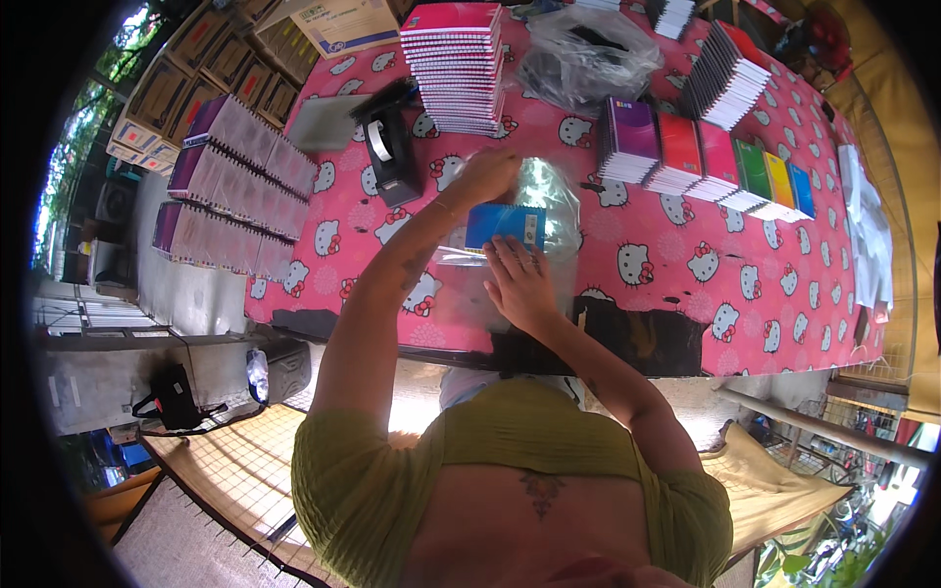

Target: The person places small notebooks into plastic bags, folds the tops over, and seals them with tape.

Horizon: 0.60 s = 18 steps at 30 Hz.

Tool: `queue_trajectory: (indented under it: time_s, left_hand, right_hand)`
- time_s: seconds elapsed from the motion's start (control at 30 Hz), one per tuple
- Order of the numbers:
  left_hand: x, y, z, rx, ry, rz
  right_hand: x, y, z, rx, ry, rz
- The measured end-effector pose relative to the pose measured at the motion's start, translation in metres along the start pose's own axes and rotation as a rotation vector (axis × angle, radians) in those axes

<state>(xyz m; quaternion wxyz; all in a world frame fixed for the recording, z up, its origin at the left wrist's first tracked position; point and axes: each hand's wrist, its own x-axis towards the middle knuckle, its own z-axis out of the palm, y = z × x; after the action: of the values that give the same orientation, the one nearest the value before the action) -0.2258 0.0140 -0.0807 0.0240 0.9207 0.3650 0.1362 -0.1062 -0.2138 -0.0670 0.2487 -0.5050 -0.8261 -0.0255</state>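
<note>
A blue spiral notebook (490, 225) lies on clear plastic film (555, 196) at the near middle of the table, its wire binding on the far side. My right hand (526, 289) rests on the notebook's near edge, fingers stretched out and flat. Just beyond the notebook, my left hand (490, 176) is closed at the film's far left edge and seems to pinch it; the fingertips are partly hidden. Left of my forearm stands a black tape dispenser (394, 162) with a roll of tape.
A tall stack of pink notebooks (453, 73) stands beyond the dispenser. Purple notebook stacks (235, 186) line the left edge. At right is a row of colored notebooks (686, 157); behind lies a bundle of clear plastic bags (588, 59). Cardboard boxes (201, 64) are piled at far left.
</note>
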Motion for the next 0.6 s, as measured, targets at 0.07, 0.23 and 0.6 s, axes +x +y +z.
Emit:
queue_trajectory:
  time_s: [0.07, 0.23, 0.6]
  left_hand:
    - [0.0, 0.001, -0.006, -0.017, -0.052, -0.073]
    - [-0.015, -0.011, -0.001, -0.016, -0.047, -0.063]
    - [-0.011, 0.004, -0.028, -0.063, 0.071, -0.065]
  right_hand:
    - [0.0, 0.001, 0.0, -0.002, 0.008, -0.004]
    - [0.001, -0.005, 0.0, 0.012, 0.016, -0.034]
    - [-0.003, -0.002, 0.003, 0.012, -0.001, -0.03]
